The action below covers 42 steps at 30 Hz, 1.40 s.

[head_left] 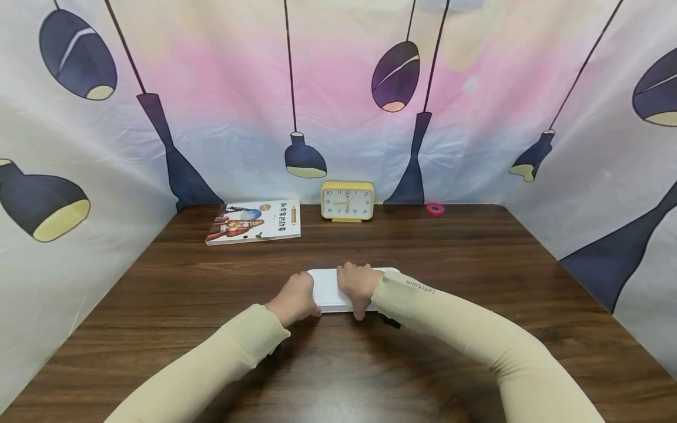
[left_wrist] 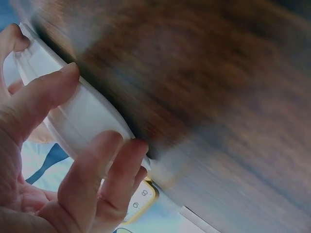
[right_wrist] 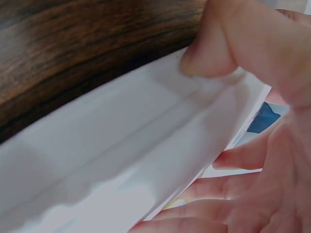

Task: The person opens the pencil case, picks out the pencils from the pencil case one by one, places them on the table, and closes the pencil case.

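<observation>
A flat white box [head_left: 325,289] with rounded corners lies in the middle of the table, its long side across my view. My left hand [head_left: 296,298] grips its left end, thumb at the near side. Over the right half reaches my right hand [head_left: 359,286], with the thumb down the near side and the fingers across the top to the far edge. In the left wrist view, fingertips [left_wrist: 70,73] press against the side of the box. The right wrist view shows a seam running lengthwise along the white box [right_wrist: 121,141]; its right end is partly hidden by hand and sleeve.
A yellow clock [head_left: 347,201] stands at the back of the wooden table [head_left: 449,252]. To its left lies a book [head_left: 256,221] with a picture cover; to its right, a pink ring [head_left: 435,208]. Printed cloth [head_left: 238,106] hangs behind and at both sides.
</observation>
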Tool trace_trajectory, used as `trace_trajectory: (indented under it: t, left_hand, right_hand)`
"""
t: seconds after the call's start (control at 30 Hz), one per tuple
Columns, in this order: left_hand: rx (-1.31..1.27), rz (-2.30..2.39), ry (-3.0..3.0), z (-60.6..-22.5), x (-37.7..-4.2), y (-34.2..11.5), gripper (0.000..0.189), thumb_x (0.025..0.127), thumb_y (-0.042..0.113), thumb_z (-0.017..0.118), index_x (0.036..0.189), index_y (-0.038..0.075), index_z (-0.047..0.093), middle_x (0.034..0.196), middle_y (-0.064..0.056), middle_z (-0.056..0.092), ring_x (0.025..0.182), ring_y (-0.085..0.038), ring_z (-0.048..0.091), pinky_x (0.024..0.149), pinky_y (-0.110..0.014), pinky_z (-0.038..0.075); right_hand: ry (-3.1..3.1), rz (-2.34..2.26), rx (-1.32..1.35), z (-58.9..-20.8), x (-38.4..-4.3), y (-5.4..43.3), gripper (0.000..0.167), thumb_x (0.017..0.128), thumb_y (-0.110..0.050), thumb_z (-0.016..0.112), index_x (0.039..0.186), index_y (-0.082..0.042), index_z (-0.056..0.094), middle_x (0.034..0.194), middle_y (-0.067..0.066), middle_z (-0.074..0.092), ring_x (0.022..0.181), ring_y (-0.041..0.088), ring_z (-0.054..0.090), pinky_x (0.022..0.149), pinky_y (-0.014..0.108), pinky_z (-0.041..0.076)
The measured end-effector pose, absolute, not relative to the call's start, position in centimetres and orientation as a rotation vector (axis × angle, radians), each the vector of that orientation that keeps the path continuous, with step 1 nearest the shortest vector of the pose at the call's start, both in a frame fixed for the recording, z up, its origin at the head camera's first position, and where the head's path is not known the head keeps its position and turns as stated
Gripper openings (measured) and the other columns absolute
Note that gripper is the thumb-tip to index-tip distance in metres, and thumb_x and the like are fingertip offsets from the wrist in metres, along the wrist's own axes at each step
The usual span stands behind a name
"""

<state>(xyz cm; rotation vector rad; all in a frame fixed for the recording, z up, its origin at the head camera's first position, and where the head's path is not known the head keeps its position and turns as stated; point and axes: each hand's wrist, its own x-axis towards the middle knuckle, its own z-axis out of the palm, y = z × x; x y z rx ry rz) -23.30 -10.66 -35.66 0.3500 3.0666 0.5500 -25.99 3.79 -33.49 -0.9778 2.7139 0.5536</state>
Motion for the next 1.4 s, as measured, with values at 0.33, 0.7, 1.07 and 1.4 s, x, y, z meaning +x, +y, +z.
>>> trace_trajectory:
  t: [0.33, 0.7, 1.07, 1.4]
  left_hand:
    - [0.276, 0.583, 3.049, -36.3, -23.5, -10.8, 0.063, 0.050, 0.012, 0.083, 0.095, -0.014, 0.047, 0.083, -0.020, 0.047, 0.081, -0.030, 0.048, 0.072, -0.037, 0.045]
    - [0.215, 0.740, 2.975, -34.6, -23.0, -11.7, 0.064, 0.054, 0.020, 0.083, 0.097, -0.011, 0.048, 0.079, -0.012, 0.050, 0.076, -0.025, 0.051, 0.068, -0.036, 0.044]
    - [0.264, 0.711, 2.945, -34.7, -23.3, -12.0, 0.038, 0.058, 0.022, 0.081, 0.080, -0.001, 0.059, 0.065, -0.005, 0.055, 0.058, -0.017, 0.047, 0.057, -0.029, 0.042]
    - [0.216, 0.651, 2.956, -34.9, -23.8, -12.1, 0.031, 0.061, 0.019, 0.079, 0.063, 0.003, 0.052, 0.056, -0.004, 0.045, 0.051, -0.016, 0.039, 0.047, -0.025, 0.034]
  right_hand:
    - [2.584, 0.462, -0.968, -31.9, -27.1, 3.0, 0.074, 0.057, -0.020, 0.078, 0.120, 0.000, 0.044, 0.100, 0.006, 0.050, 0.075, 0.013, 0.048, 0.062, 0.023, 0.044]
    - [2.490, 0.106, -1.124, -28.1, -28.8, 5.9, 0.033, 0.064, 0.000, 0.058, 0.057, -0.016, 0.031, 0.055, -0.005, 0.022, 0.048, 0.008, 0.022, 0.044, 0.021, 0.022]
    - [2.578, -0.024, -1.150, -26.6, -30.2, 6.9, 0.010, 0.070, -0.002, 0.059, 0.066, -0.011, 0.056, 0.062, -0.006, 0.040, 0.053, 0.009, 0.030, 0.049, 0.022, 0.028]
    - [2.664, -0.238, -1.077, -25.9, -31.6, 7.6, 0.019, 0.074, -0.007, 0.062, 0.092, -0.004, 0.057, 0.084, 0.002, 0.057, 0.080, 0.014, 0.054, 0.067, 0.025, 0.045]
